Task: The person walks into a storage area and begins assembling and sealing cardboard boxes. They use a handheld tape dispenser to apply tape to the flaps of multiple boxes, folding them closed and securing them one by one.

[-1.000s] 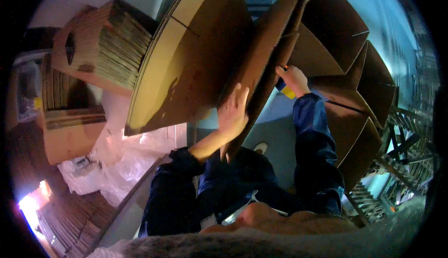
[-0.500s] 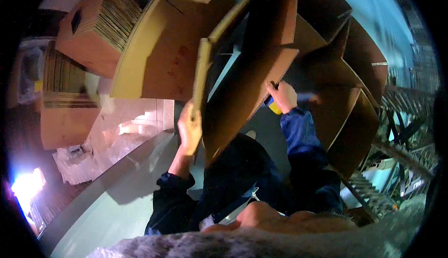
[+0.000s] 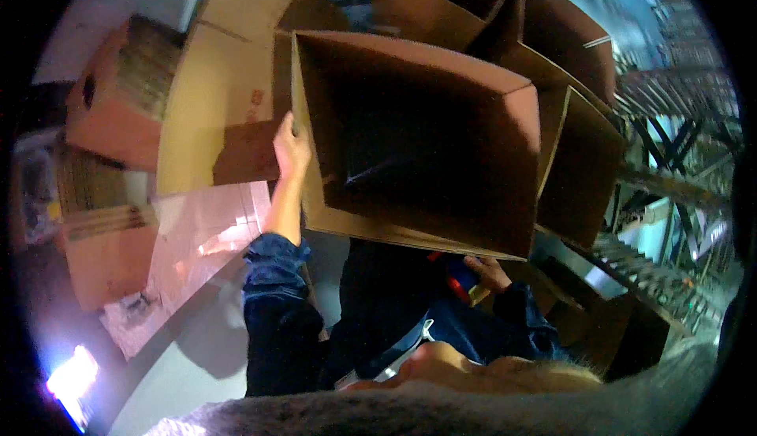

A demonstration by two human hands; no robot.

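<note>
The left hand (image 3: 292, 148) grips the carton (image 3: 418, 144) steady, right hand (image 3: 490, 274) clasping a tool (image 3: 464, 280); the next move likely needs firm bracing.

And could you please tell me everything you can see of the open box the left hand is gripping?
The box looks like brown cardboard: four walls around a roughly rectangular mouth facing the camera, in mid-picture, slightly askew, its right end lower in the picture. The inside is deep in shadow, with one faint pale streak at the lower left; whether the bottom is closed cannot be told. The left hand grips its left edge. The right hand is just below the lower edge; contact is unclear.
</note>
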